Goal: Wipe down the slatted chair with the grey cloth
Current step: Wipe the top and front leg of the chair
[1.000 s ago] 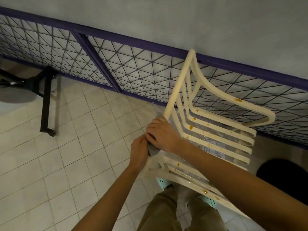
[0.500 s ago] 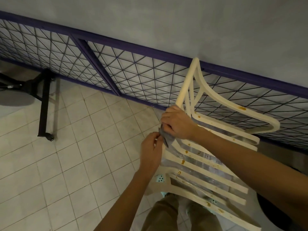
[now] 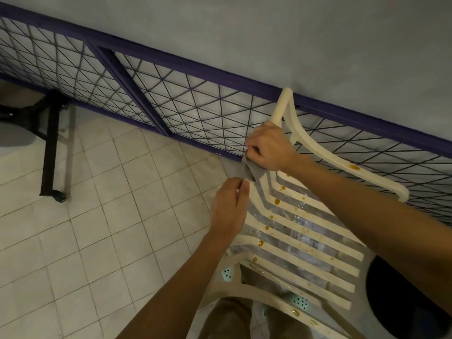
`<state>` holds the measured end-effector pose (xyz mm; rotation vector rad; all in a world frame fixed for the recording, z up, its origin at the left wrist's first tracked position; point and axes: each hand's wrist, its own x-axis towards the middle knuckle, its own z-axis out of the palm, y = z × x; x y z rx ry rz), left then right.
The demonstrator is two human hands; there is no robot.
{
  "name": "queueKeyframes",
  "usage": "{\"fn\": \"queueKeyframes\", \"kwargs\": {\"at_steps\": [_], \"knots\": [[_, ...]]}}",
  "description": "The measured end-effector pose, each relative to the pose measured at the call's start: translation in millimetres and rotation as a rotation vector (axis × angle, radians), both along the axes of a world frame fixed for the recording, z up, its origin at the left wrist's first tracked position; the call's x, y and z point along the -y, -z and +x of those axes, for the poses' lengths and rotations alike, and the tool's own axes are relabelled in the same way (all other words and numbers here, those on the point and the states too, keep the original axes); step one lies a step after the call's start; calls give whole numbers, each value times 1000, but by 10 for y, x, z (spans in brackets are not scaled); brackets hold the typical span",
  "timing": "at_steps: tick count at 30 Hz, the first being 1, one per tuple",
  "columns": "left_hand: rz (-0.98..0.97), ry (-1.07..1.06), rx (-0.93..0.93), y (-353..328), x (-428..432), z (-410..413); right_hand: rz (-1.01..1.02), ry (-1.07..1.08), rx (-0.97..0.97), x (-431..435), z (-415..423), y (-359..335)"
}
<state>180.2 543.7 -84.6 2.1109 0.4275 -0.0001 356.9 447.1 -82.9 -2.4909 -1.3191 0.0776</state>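
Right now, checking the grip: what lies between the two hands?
In the head view, the loose tail of the grey cloth hangs between them, gripped by the right hand above and ending near the left hand below, against the slatted chair.

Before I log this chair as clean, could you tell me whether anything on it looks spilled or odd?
Yes: orange-brown splashes dot the slatted chair, and one marks its armrest. The grey cloth in the right hand is at the frame, away from them.

My right hand (image 3: 267,148) fist-curled, clamping the crumpled grey cloth (image 3: 253,172), forearm stretched forward. Left hand (image 3: 230,209) just below, fingers loosely curled; grip unclear.
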Motion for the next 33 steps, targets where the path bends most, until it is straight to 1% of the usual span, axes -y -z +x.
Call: {"fn": "queueKeyframes", "kwargs": {"at_steps": [4, 10, 15, 17, 22, 26, 33], "knots": [[44, 45, -36, 31, 4, 13, -22, 47, -5, 42, 242, -39], [14, 35, -101, -10, 16, 26, 0, 178, -1, 107, 661, -57], [29, 39, -112, -8, 14, 34, -44, 206, 26, 145, 849, -71], [52, 39, -116, 6, 8, 27, -38, 233, 27, 133, 818, -54], [83, 24, -93, 15, 16, 21, 63, 320, 41, 127, 625, -1], [93, -3, -97, -24, 26, 19, 87, 317, 22, 132, 391, 42], [33, -82, 35, -8, -10, 13, 198, 309, 47, 42, -166, 146]]}}
